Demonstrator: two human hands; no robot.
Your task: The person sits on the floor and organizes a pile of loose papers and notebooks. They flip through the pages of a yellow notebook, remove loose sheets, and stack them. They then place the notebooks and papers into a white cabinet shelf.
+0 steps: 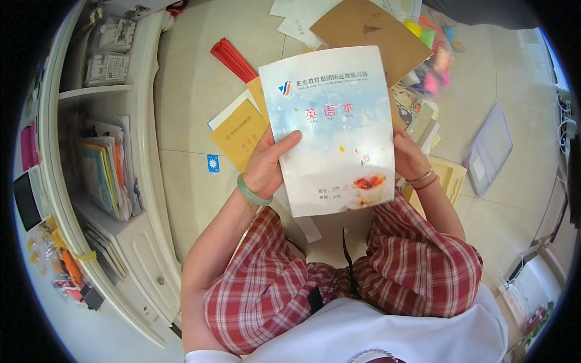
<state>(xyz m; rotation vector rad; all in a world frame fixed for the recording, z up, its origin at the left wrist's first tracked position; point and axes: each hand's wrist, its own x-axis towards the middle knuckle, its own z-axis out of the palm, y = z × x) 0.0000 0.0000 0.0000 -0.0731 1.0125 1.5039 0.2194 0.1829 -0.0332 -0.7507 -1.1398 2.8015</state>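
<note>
A pale blue and white exercise book (330, 130) is held up before me over my knees, its printed cover facing up. My left hand (266, 163) grips its left edge, thumb lying on the cover and the other fingers out of sight beneath. At the right edge my right hand (410, 156) holds the book from behind, with its fingers mostly hidden by the cover. Below the book on the floor lie a yellow-brown booklet (239, 134), a bundle of red sticks or strips (233, 59) and a large brown folder or sheet (378, 36).
To the left stands a white open cabinet (97, 95) with folders (108, 175) and small boxes on its shelves. Brightly coloured items (437, 60) in clear plastic lie at the far right of the pile. A clear plastic case (489, 150) and a cream tray (449, 181) rest on the tiled floor.
</note>
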